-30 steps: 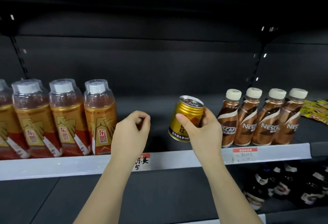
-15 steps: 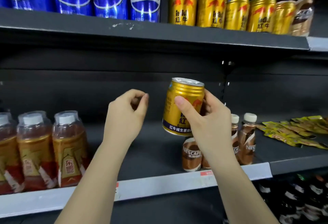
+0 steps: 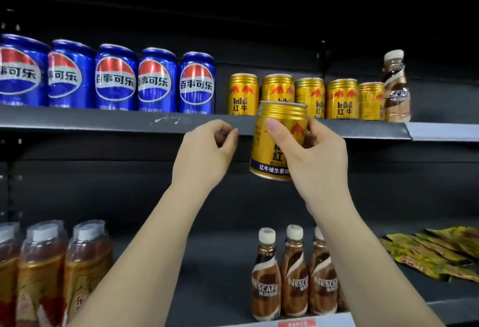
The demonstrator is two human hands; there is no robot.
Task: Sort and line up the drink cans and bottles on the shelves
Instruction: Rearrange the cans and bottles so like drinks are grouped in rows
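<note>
The right hand (image 3: pixel 315 155) grips a gold Red Bull can (image 3: pixel 278 140) upright, thumb across its front and fingers curled behind, the can held in front of the upper shelf edge (image 3: pixel 129 119). The left hand (image 3: pixel 204 155) hangs just beside it with fingers curled in, holding nothing. On the upper shelf stand a row of blue Pepsi cans (image 3: pixel 158 80), then a row of gold cans (image 3: pixel 342 98) – a dark gap between the two rows – and one coffee bottle (image 3: pixel 395 88) at the right end. Below, Nescafe bottles (image 3: pixel 294 275) line the lower shelf front, orange drink bottles (image 3: pixel 41 272) at left, yellow packets (image 3: pixel 435 251) lying flat at right, bare shelf between the bottle groups.
</note>
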